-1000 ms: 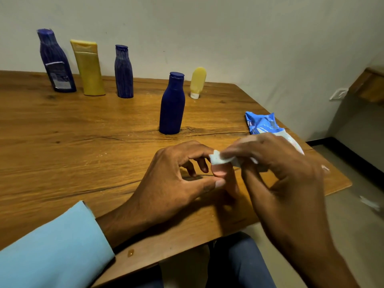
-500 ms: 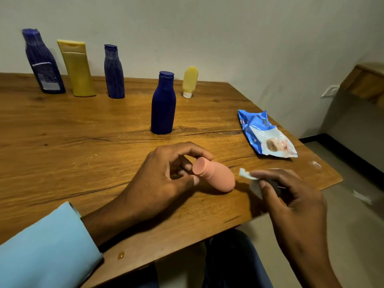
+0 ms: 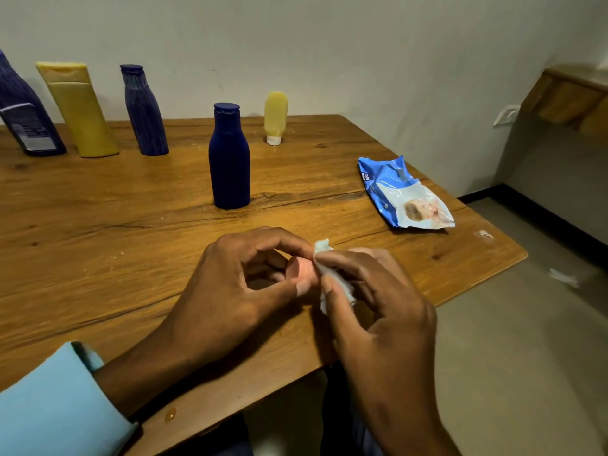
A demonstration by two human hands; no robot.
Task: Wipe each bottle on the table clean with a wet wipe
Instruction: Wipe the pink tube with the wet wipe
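Pink plastic, the little bottle looks light and slick, so the left hand pinches its cap end while the right hand grips the wet wipe.

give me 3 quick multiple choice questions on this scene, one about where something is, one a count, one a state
1. Where does the wipes pack lie?
A. right of the hands
B. by the left edge
C. on the floor

2. How many dark blue bottles stand on the table?
A. one
B. three
C. five

3. What is the right hand doing?
A. resting flat
B. pinching a wipe against the pink bottle
C. lifting the pack

Answers: 1 A, it lies near the table's right edge. 2 B, two by the wall, one nearer. 3 B, the left hand grips the bottle's cap end.
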